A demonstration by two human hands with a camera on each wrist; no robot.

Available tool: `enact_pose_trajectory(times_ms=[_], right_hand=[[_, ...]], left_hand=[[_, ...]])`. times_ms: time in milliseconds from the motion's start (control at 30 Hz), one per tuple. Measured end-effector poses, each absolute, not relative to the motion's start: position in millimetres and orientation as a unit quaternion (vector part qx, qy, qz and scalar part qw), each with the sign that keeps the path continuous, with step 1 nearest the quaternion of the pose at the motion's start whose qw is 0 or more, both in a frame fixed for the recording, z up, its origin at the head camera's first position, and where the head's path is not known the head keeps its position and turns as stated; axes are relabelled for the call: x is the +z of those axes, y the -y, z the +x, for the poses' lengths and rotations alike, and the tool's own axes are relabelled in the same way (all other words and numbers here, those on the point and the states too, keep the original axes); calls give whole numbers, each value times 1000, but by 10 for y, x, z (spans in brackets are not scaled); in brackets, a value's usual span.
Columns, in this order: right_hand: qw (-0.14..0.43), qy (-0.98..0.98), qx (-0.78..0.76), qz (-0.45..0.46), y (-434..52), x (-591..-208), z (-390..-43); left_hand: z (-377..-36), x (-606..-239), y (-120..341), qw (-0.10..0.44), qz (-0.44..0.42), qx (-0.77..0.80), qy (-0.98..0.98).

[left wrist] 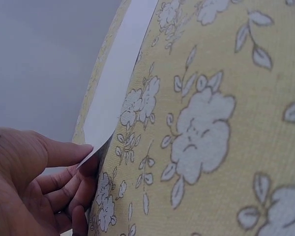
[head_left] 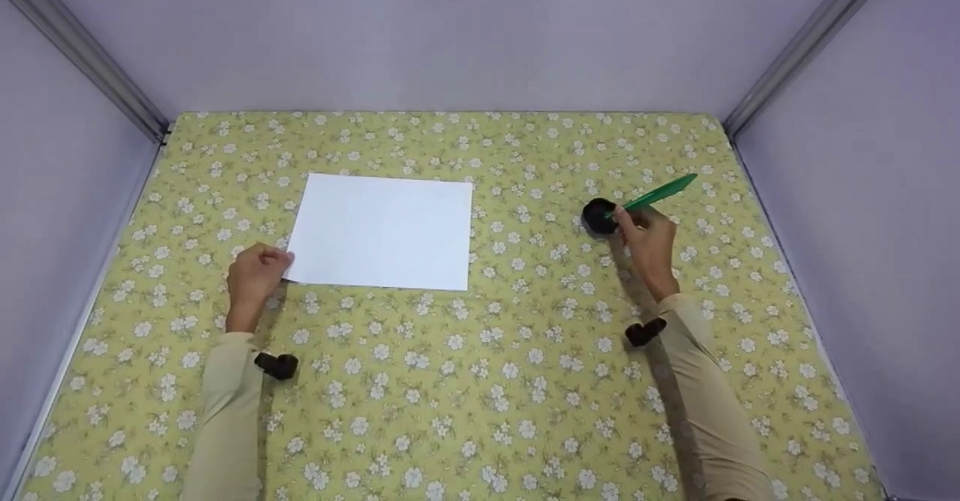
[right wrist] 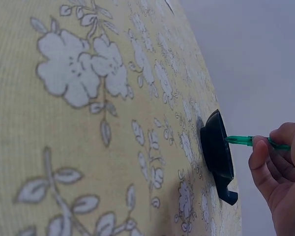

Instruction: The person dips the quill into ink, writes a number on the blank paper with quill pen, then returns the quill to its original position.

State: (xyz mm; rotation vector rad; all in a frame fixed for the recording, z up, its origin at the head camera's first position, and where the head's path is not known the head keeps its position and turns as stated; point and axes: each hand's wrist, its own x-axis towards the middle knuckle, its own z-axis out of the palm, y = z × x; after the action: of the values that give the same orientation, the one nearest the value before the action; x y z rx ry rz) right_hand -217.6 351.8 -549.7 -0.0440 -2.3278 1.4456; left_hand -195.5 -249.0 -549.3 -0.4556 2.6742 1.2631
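Observation:
A blank white sheet of paper (head_left: 381,232) lies on the flowered cloth. Its near left corner is pinched by my left hand (head_left: 256,272); the left wrist view shows the thumb on top of the paper (left wrist: 120,64) and fingers beneath, with that corner slightly lifted. On the right, my right hand (head_left: 651,246) holds a green quill-shaped pen (head_left: 664,190) between thumb and fingers. Its pointed tip is at the mouth of a small black dish (head_left: 596,217). In the right wrist view the dish (right wrist: 216,147) has a short hooked handle; whether the tip touches its inside I cannot tell.
Yellow cloth with white flowers (head_left: 450,381) covers the table. Pale panels stand behind it (head_left: 450,43) and at both sides, with metal posts at the back corners. A small black device (head_left: 276,366) sits at each wrist, over beige sleeves.

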Motion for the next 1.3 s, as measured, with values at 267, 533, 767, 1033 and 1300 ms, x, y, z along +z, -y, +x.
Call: enact_pose_trajectory(times_ms=[267,533,767,1033,1300], right_hand=[[185,846,499,-35,-3557,-5510,-2174],[177,848,498,-36,-3542,-5508,-2168],[178,843,506,-37,-3527,-5526,-2185],[178,844,505,-23,-3547,-5560,-2183],[174,841,512,-13,-3372,-5286,-2046]], left_hand=[[-1952,-5496,2495,65,-137,421,-894],[-1957,-5506,2489,63,-146,414,-896],[-1959,-5509,2481,76,-150,421,-891],[-1940,-5507,2469,62,-143,422,-893],[-1929,-5504,2486,61,-139,423,-893]])
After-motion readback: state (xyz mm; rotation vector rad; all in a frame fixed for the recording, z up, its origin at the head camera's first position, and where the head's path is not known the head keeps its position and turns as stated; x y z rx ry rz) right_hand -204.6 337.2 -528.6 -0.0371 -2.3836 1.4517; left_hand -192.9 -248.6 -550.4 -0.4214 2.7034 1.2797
